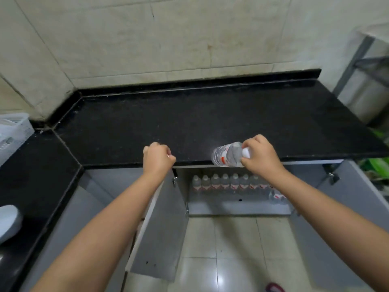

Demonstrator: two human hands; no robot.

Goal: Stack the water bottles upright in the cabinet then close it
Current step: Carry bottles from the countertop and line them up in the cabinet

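Bottle [228, 153] is in the right hand [261, 157], held over the front edge of the counter [189, 123], above the open cabinet [237, 207]. It lies tilted, nearly sideways: white cap end inside the grip, base pointing left and away. Clear plastic, label with red marks.

Head view, hands:
- Right hand: fingers and thumb curled round the bottle's neck and cap, knuckles up, forearm coming in from lower right.
- Left hand [157, 159]: closed fist at the counter's front edge, right above the top corner of the left door [160, 228]. Can't tell whether it grips the door or the counter lip; nothing visible inside the fist. Forearm runs in from lower left.

Cabinet: left door swung out toward the camera. Right door [345, 186] also open, swung to the right. Row of bottles [229, 183] stands upright along the back, caps up, red on the labels. One more bottle [276, 197] at the right end of the row sits nearer the front, partly hidden by the right forearm; can't tell its tilt.

Around: white basket [12, 133] on the counter at far left, tiled floor [221, 260] below.
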